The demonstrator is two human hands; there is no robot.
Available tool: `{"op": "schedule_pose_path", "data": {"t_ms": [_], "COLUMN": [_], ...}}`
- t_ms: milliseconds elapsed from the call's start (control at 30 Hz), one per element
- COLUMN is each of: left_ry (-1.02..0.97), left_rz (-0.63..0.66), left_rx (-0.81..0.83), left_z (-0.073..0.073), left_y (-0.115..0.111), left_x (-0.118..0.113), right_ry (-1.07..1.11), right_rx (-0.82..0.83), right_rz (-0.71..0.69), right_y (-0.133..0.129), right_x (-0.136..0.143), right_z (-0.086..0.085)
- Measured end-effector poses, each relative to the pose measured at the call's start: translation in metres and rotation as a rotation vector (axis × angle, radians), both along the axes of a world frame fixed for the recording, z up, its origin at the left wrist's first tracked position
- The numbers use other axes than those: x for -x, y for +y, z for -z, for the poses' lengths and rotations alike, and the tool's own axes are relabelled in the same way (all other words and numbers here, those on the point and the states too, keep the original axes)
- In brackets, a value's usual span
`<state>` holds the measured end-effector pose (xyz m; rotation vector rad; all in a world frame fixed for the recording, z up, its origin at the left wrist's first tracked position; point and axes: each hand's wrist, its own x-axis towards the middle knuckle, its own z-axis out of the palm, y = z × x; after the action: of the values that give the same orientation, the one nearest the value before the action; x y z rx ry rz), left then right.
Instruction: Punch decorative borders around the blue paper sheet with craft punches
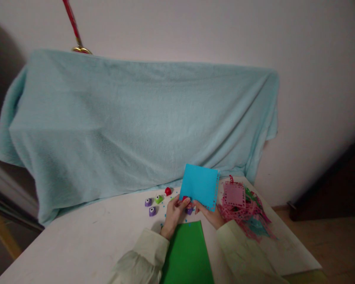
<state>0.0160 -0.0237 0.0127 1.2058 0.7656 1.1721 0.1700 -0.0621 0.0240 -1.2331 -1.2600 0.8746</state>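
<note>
A square blue paper sheet point(198, 184) is tilted up above the table, with small holes along its right edge and part of its lower edge. My left hand point(174, 213) is closed around a small red hole punch point(185, 199) at the sheet's lower left. At the lower right edge, my right hand point(208, 213) grips the blue sheet, its fingers partly behind the paper. A purple hole punch point(189, 211) shows just below the sheet, between my hands. Green paper point(187, 252) lies on the table under my forearms.
Left of my hands stand purple punches point(148, 202), a green punch point(159, 199) and a red punch point(168, 191), with blue paper bits scattered nearby. At right, a pink punched card point(234, 194) rests on shredded paper strips point(242, 215). A light blue blanket point(136, 122) hangs behind the white table point(77, 244).
</note>
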Motion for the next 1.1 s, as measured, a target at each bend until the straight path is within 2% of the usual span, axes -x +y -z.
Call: {"op": "schedule_pose_path", "data": {"t_ms": [267,567,1100], "left_ry": [-0.032,-0.073,-0.055], "left_rz": [0.023,0.154,0.204], "left_rx": [0.037,-0.036,0.030], "left_z": [0.004,-0.006,0.003], "left_y": [0.001,-0.002,-0.001], "left_x": [-0.001,-0.003,-0.004], "right_ry": [-0.067,-0.038,-0.076], "right_rx": [-0.020,-0.067,-0.037], "right_rz": [0.014,0.072,0.136], "right_y": [0.001,0.005,0.004], "right_x": [-0.002,-0.008,-0.011], "right_z": [0.003,0.007,0.004]}}
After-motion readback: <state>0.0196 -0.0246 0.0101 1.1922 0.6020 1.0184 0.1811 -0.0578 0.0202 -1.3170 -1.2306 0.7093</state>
